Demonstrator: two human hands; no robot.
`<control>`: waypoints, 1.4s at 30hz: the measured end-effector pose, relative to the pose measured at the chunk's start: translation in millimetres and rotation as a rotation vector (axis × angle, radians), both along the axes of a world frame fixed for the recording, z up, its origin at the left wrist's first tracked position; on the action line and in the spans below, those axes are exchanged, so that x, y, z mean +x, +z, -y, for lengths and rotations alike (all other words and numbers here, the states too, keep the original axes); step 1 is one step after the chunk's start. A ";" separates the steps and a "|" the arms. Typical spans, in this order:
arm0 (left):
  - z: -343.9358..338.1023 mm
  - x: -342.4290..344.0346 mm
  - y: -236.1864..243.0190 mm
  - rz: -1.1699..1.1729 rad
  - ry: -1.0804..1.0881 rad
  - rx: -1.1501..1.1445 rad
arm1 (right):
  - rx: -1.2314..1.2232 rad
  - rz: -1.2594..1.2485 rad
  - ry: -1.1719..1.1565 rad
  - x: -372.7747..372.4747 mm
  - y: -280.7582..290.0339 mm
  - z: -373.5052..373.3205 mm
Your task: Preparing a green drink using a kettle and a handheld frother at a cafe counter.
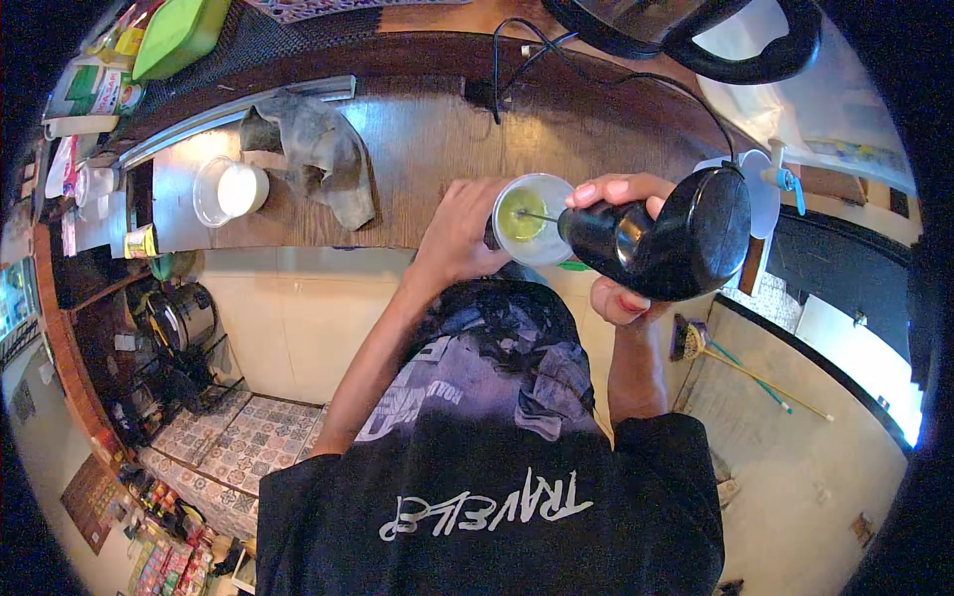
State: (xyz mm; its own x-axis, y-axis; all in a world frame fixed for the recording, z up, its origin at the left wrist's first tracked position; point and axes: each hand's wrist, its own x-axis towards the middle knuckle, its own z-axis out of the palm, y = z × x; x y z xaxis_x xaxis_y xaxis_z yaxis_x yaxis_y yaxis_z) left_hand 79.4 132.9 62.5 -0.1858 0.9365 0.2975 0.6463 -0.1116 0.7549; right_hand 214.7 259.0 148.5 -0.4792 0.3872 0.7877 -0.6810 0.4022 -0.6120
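Observation:
My left hand point(457, 230) is wrapped around the side of a translucent plastic cup point(550, 250), which leans so that its mouth faces up toward me. Yellow-green liquid point(519, 211) lies in the bottom of the cup. A black corded hand mixer point(686, 238) fills my right hand point(626, 189), with the fingers over its top and the thumb below. Its thin metal shaft point(540, 216) reaches into the cup, and the tip is in the liquid. From the mixer's rear a black cord point(701, 97) runs up to the back of the counter.
On the wooden counter point(427, 129) lie a crumpled grey cloth point(318, 154) and a clear tub point(209, 194) at the left. A black-handled vessel point(760, 65) stands at the back right. Behind the mixer are a white container point(760, 204) and a blue-handled tap point(788, 181).

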 end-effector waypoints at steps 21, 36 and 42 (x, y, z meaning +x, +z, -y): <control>0.7 -1.3 -7.0 0.011 -0.013 0.045 | -0.002 0.029 -0.042 4.2 -5.4 2.1; 1.8 0.1 -6.0 -0.006 0.010 0.032 | -0.015 0.165 0.025 9.7 6.1 3.8; 0.8 -0.8 1.1 -0.010 0.001 0.056 | 0.050 0.089 -0.015 14.2 -9.8 -5.3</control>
State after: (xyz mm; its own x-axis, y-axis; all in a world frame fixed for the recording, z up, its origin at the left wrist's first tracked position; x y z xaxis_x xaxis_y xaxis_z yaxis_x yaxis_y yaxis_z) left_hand 78.6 132.2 63.5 -0.1834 0.9180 0.3516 0.6537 -0.1532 0.7411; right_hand 228.8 264.2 138.7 -0.5427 0.3557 0.7609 -0.6186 0.4435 -0.6486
